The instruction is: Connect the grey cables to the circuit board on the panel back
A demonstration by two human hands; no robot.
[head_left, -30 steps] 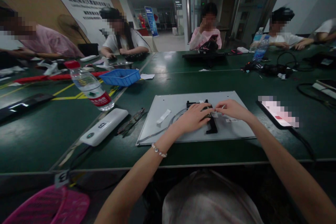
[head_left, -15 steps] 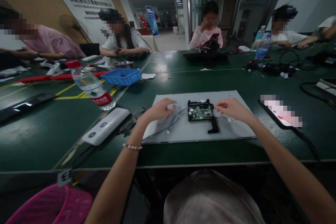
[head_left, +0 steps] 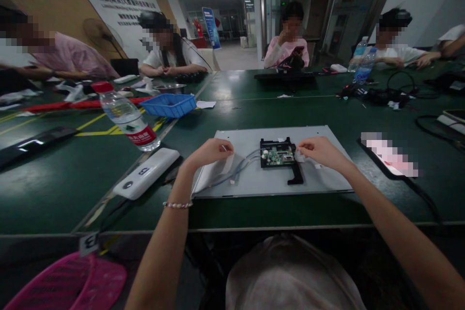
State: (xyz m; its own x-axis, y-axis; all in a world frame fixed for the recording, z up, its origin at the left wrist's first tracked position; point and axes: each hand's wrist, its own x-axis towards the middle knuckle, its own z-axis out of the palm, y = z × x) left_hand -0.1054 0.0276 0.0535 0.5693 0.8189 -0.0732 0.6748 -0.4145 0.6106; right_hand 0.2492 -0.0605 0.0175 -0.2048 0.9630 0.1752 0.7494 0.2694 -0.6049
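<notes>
A flat grey panel (head_left: 250, 186) lies on the table in front of me. On it sits a black plastic bracket (head_left: 296, 174) with a green circuit board (head_left: 278, 156). Grey-blue cables (head_left: 238, 169) run from the board to the panel's left side. Over the left part of the panel, my left hand (head_left: 210, 152) is closed in a pinch on a thin whitish strip (head_left: 228, 162). Just right of the bracket, my right hand (head_left: 317, 149) pinches a small translucent piece (head_left: 300, 157), whose exact kind I cannot make out.
Left of the panel are a white power bank (head_left: 147, 174), a water bottle (head_left: 132, 123) and a blue tray (head_left: 170, 105). A phone (head_left: 387, 155) with a cable lies to the right. A pink basket (head_left: 69, 281) stands below the table edge. Several people sit around the table.
My left hand has shifted left, away from the board, and its fingers have closed on the whitish strip. My right hand has hardly moved.
</notes>
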